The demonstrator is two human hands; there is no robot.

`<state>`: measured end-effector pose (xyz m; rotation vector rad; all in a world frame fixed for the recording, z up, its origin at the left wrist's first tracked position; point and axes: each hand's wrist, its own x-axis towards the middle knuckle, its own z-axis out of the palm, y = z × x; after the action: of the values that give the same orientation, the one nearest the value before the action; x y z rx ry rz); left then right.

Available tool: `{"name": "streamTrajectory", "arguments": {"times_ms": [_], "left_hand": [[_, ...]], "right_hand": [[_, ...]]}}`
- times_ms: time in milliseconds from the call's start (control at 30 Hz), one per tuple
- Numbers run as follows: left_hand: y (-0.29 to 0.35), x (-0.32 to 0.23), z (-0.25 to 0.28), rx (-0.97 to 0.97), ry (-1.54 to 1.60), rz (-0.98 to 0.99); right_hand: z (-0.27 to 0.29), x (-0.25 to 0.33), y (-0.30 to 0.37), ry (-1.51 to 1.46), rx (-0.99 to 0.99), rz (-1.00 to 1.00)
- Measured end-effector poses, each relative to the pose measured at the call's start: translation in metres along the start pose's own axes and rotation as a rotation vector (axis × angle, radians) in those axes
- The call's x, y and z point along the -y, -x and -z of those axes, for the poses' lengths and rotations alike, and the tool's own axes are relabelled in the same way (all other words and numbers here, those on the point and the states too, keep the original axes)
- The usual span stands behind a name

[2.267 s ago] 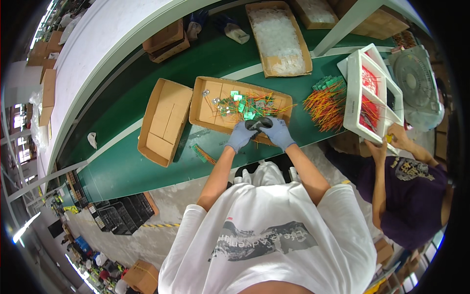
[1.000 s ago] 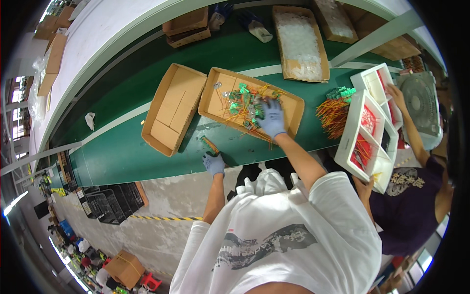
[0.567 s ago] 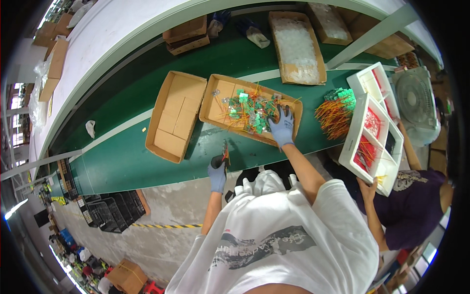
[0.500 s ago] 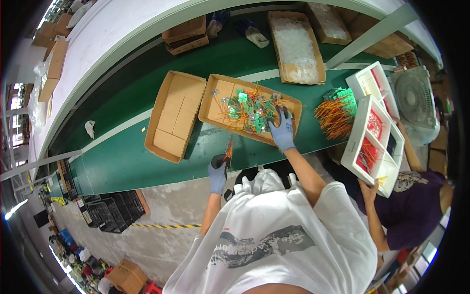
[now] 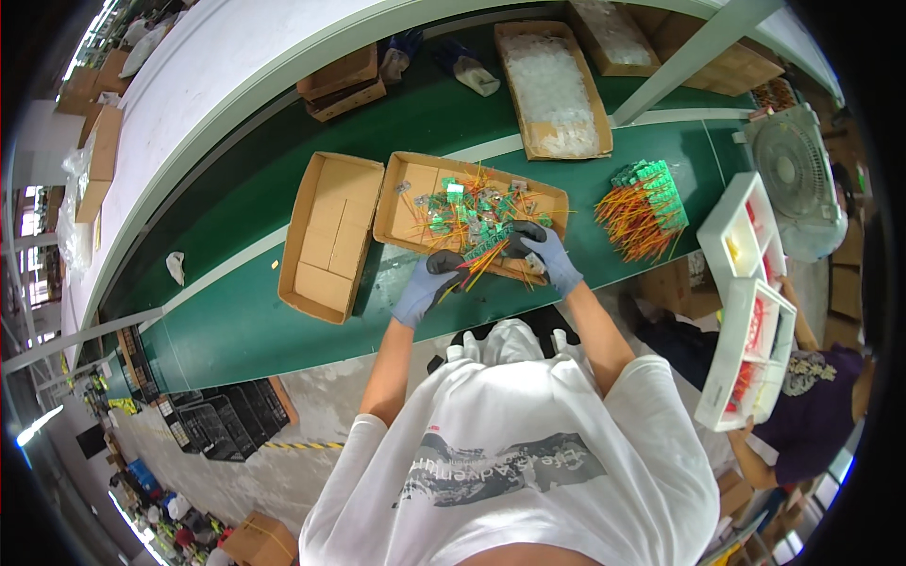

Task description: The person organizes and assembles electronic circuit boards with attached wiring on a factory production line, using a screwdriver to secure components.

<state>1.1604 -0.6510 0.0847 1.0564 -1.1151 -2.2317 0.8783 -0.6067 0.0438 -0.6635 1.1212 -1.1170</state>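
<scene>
My left hand [image 5: 430, 285], in a blue-grey glove with dark fingertips, is closed on a small bunch of green circuit boards with orange and red wires [image 5: 485, 247]. At the other end of that bunch, my right hand [image 5: 549, 257], gloved alike, has its fingers closed as well. Both hands are over the near edge of a shallow cardboard box [image 5: 400, 223]. Inside it lies a loose heap of wired green circuit boards [image 5: 451, 202]. The fingertips partly hide what they grip.
A second cardboard box [image 5: 332, 222] stands left of the first. A stack of wired boards [image 5: 651, 203] sits to the right on the green table [image 5: 226, 316]. A co-worker holds white divided trays [image 5: 717, 391] near a fan [image 5: 791, 174]. A box of clear plastic pieces [image 5: 557, 90] stands behind.
My left hand has moved up and right to the box, and my right hand has drawn toward it from the heap. The co-worker's white trays have moved away to the lower right.
</scene>
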Motion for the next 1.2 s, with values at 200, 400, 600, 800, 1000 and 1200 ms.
{"name": "streamTrajectory", "arguments": {"times_ms": [200,400,600,800,1000,1200], "left_hand": [[-0.035,0.002,0.006,-0.33,-0.58,-0.328],[-0.084,-0.027,-0.046,-0.045,-0.892,0.001],[-0.105,-0.016,-0.083,-0.368,-1.365,0.093],[-0.104,-0.032,-0.064,-0.311,-0.993,0.061],[-0.071,-0.034,-0.059,0.029,-0.813,-0.109],[-0.073,-0.013,-0.064,0.011,-0.827,-0.005]], "right_hand": [[-0.007,0.025,0.007,0.119,-0.208,-0.104],[-0.007,0.011,-0.006,0.212,-0.226,0.051],[-0.018,0.029,-0.011,0.92,-0.361,0.157],[0.014,0.011,-0.028,0.96,-0.5,0.035],[-0.005,0.021,0.0,0.63,-0.19,0.013],[-0.022,0.032,0.014,0.708,-0.081,-0.095]]}}
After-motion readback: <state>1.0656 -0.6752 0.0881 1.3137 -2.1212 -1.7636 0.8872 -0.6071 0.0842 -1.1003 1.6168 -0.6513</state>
